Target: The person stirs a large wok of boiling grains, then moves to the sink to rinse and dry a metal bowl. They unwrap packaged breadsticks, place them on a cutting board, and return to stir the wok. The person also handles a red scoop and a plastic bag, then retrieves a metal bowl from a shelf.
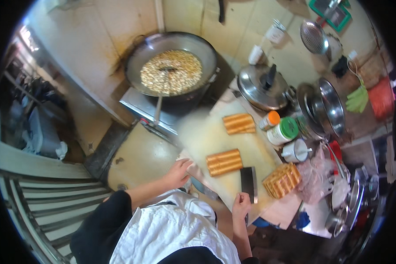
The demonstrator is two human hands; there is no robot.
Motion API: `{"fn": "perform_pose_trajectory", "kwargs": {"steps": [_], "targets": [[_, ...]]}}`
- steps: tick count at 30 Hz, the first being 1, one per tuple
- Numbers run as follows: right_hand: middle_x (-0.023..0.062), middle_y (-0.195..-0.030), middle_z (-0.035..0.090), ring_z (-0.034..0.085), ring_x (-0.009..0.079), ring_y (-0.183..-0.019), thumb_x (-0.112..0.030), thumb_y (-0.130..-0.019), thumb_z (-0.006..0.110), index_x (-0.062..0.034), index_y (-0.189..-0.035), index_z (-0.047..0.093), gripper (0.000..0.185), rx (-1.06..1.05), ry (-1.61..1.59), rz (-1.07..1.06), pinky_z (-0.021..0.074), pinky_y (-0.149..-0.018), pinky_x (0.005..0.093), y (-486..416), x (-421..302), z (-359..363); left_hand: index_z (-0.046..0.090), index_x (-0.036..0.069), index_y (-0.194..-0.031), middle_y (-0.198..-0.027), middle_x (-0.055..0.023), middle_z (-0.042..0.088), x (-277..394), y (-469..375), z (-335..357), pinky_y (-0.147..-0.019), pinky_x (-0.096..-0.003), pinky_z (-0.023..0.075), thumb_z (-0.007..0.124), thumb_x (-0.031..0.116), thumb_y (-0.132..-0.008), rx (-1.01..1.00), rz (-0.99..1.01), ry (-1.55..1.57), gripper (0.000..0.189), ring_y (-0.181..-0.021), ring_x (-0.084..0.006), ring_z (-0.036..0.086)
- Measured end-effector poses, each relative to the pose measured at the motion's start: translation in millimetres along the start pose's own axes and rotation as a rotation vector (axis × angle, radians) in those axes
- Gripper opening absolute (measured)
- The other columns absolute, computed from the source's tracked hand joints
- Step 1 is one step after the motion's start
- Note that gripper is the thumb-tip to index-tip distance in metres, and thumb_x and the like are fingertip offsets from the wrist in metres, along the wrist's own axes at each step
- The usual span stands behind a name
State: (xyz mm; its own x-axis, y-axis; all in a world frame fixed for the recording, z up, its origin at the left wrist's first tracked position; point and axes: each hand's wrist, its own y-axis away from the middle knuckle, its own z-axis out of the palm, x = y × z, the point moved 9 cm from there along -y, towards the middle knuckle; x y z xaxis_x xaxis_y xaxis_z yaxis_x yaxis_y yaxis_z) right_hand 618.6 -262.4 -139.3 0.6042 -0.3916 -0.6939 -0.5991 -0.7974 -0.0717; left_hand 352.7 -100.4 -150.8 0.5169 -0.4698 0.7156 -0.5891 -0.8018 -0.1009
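My right hand (pixel 241 205) is closed round the handle of a cleaver (pixel 248 184), whose dark, broad blade lies over the pale cutting board (pixel 224 140). My left hand (pixel 179 172) is beside the board's left edge, fingers somewhat bent, holding nothing visible. Close to the blade, on its left, rests a ridged golden-brown slab of food (pixel 224 162). A similar slab (pixel 239 123) lies farther up the board. To the right of the cleaver is a stack of such slabs (pixel 281 180). What the food is, I cannot tell.
A large wok (pixel 133 71) of small pale pieces in oil, with a ladle (pixel 158 110) in it, stands on a metal stove (pixel 135 102). Right of the board are a lidded pot (pixel 260 87), an orange-capped jar (pixel 269 120), a green-lidded container (pixel 282 131), a white mug (pixel 294 150) and plastic bags (pixel 316 180).
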Motion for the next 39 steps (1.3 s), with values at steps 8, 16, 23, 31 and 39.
{"fn": "perform_pose_trajectory", "kwargs": {"steps": [8, 16, 23, 31, 39], "targets": [[0.0073, -0.085, 0.062, 0.058, 0.0122, -0.079, -0.026, -0.089, 0.056, -0.0008, -0.092, 0.058, 0.026, -0.546, -0.602, 0.115, 0.0467, -0.067, 0.0251, -37, -132, 146, 0.046, 0.002, -0.119, -0.124, -0.0209, 0.043, -163, 167, -82, -0.097, -0.0394, 0.0372, 0.064, 0.011, -0.071, 0.152, -0.782, -0.104, 0.052, -0.115, -0.0365, 0.043], [0.0103, -0.099, 0.057, 0.059, 0.0233, -0.09, -0.034, -0.088, 0.057, -0.0049, -0.111, 0.048, 0.038, -0.869, -1.122, 0.576, 0.0478, -0.076, 0.0366, -68, -280, 258, 0.052, -0.004, -0.114, -0.11, -0.0249, 0.057, -339, 281, -143, -0.092, -0.0375, 0.0423, 0.062, 0.013, -0.068, 0.008, -1.234, -0.042, 0.05, -0.104, -0.0362, 0.054], [0.0227, -0.08, 0.061, 0.062, 0.0373, -0.075, -0.022, -0.081, 0.06, -0.0009, -0.089, 0.049, 0.026, -0.563, 0.307, -0.1, 0.0483, -0.067, 0.0452, -122, -344, 274, 0.052, -0.003, -0.116, -0.112, -0.0251, 0.056, -450, 286, -220, -0.09, -0.0352, 0.0432, 0.058, 0.019, -0.072, -0.148, -1.256, -0.053, 0.049, -0.108, -0.0338, 0.054], [0.0176, -0.083, 0.063, 0.062, 0.0335, -0.075, -0.013, -0.077, 0.06, -0.0177, -0.112, 0.057, 0.035, -0.269, 0.265, -0.169, 0.0496, -0.068, 0.039, -151, -411, 206, 0.052, 0.002, -0.118, -0.094, -0.02, 0.064, -487, 218, -235, -0.082, -0.0338, 0.0472, 0.058, 0.017, -0.072, -0.102, -1.158, 0.005, 0.048, -0.089, -0.0286, 0.063], [0.004, -0.093, 0.063, 0.057, 0.0098, -0.083, 0.0, -0.079, 0.059, -0.0001, -0.114, 0.056, 0.035, -0.453, -0.009, 0.0, 0.0451, -0.075, 0.0228, -113, -441, 97, 0.056, 0.0, -0.113, -0.104, -0.0227, 0.06, -510, 213, -202, -0.088, -0.034, 0.0443, 0.059, 0.024, -0.072, -0.14, -1.077, 0.029, 0.047, -0.093, -0.0305, 0.061]]}}
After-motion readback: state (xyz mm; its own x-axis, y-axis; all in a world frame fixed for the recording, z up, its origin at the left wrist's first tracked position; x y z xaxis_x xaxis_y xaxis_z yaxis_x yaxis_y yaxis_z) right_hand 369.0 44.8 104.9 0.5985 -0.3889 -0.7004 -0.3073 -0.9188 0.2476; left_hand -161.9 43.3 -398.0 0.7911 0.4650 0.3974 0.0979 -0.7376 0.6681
